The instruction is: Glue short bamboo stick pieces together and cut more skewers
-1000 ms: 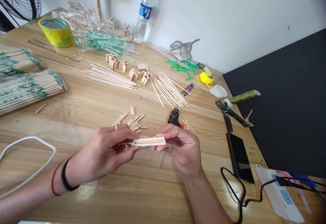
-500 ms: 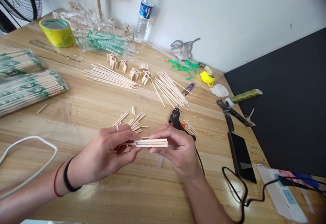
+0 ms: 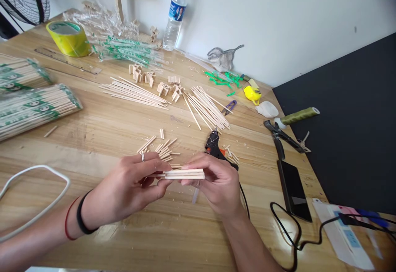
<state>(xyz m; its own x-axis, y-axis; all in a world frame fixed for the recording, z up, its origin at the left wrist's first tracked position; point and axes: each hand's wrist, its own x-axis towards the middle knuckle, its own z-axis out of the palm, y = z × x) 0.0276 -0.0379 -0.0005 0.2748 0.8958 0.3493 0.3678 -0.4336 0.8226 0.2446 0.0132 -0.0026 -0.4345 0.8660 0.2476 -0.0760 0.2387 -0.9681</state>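
My left hand point(image 3: 130, 187) and right hand point(image 3: 216, 185) pinch a flat stick bundle point(image 3: 184, 174) between them, glue gun point(image 3: 215, 148) just beyond right hand.

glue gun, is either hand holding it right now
No, the glue gun lies on the table behind the right hand, and both hands hold a flat bundle of sticks.

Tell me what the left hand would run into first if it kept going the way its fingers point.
The left hand points right, toward the right hand. It already grips the small bundle of wooden sticks, so next it would likely meet the right hand's fingers holding the other end.
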